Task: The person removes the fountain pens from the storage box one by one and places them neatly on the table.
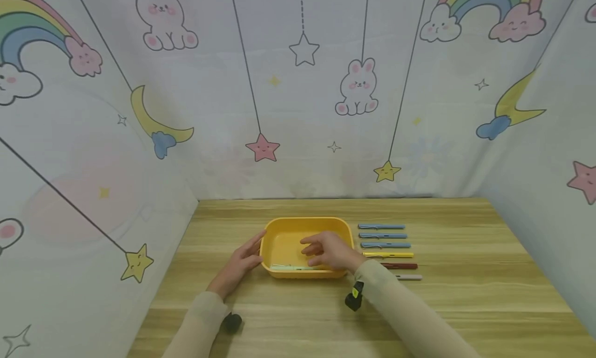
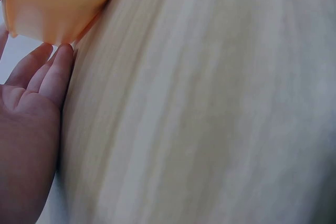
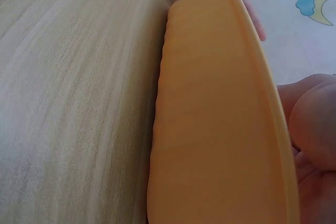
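A yellow rectangular bin (image 1: pixel 307 223) stands on the wooden table, and inside it a pale green pen (image 1: pixel 291 268) lies along the near wall. My left hand (image 1: pixel 239 267) rests against the bin's left end with fairly straight fingers. In the left wrist view the fingertips (image 2: pixel 64 51) touch the outer wall low down. My right hand (image 1: pixel 332 252) reaches over the near right rim, its loosely bent fingers above the bin's floor with nothing visible between them. From the right wrist, the bin's wall (image 3: pixel 220 108) hides most of that hand.
Right of the bin, several pens lie in a column: three blue pens (image 1: pixel 385 245) at the back, then a yellow pen (image 1: pixel 396 255), a dark red pen (image 1: pixel 405 266) and a pale pen (image 1: pixel 412 278). My right forearm partly covers the nearer ones. Printed cloth walls (image 1: pixel 298 177) enclose the table.
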Demonstrator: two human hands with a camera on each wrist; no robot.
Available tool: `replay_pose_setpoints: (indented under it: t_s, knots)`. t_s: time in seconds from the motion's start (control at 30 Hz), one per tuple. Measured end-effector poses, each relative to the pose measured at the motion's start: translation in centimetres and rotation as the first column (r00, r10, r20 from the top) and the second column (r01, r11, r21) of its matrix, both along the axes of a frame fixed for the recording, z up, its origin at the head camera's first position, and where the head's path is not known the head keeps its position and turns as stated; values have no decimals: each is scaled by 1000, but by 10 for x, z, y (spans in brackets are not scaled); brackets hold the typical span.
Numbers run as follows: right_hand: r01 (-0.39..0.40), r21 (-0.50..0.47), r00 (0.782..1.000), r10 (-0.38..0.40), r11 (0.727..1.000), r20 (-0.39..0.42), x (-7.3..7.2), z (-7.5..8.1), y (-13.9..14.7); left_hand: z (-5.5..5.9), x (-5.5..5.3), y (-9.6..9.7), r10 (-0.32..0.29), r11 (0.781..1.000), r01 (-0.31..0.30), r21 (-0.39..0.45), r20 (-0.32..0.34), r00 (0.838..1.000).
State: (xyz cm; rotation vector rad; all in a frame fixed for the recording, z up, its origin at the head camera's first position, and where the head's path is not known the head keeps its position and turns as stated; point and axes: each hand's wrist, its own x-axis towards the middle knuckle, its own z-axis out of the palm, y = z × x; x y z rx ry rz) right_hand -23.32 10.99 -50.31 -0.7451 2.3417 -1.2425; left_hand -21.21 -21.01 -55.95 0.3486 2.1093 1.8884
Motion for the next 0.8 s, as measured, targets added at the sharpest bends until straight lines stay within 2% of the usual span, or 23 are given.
replay_pose_setpoints:
  t_s: [0.27,0.47,0.67,0.8]
  knots:
    - [-25,42,1000,25,999,7,-5,-7,-5,0,-1,-1,-1,1000,1,-8,1,1000]
    - [-31,87,999,34,996,-30,-5,-6,-8,1,1,0,16,1000,-16,-19,12,1000]
    - [-22,104,999,27,994,-44,-5,-9,-10,-1,0,0,-3,1000,3,4,-4,1000]
    - [-25,135,996,37,991,-86,-5,-8,-11,-1,-1,0,-5,1000,5,19,-6,1000]
